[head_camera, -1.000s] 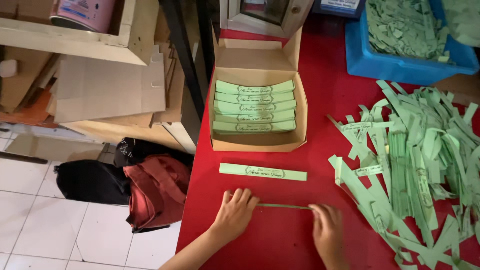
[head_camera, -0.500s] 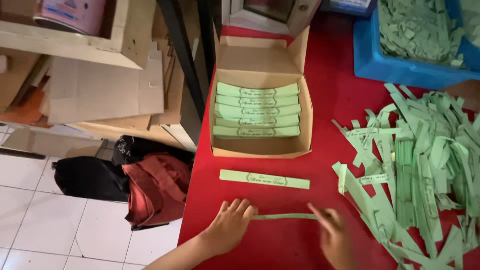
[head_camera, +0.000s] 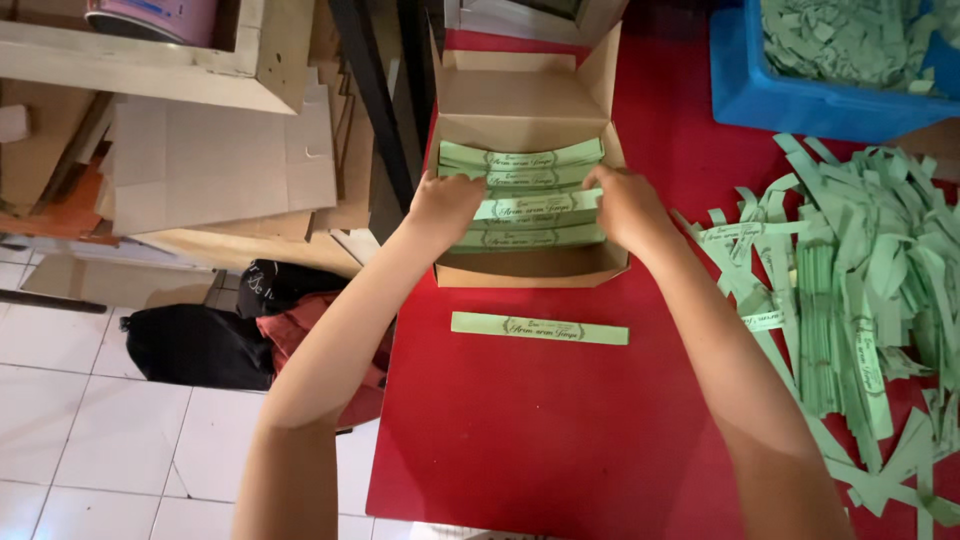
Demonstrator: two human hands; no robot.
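Two hands are working inside the cardboard box [head_camera: 520, 110] — the left hand [head_camera: 445, 205] is pinching the left end of a green paper strip [head_camera: 535, 205], and the right hand [head_camera: 622, 205] is pinching its right end, fingers closed on it. That strip is lying across the row of stacked green strips [head_camera: 520, 160] filling the box. Just in front of the box, a single green strip [head_camera: 540, 328] is lying flat on the red table [head_camera: 520, 440]. Right of the box, a loose pile of green strips [head_camera: 850, 290] is spreading out — beyond it, a blue bin [head_camera: 790, 95] is holding green scraps.
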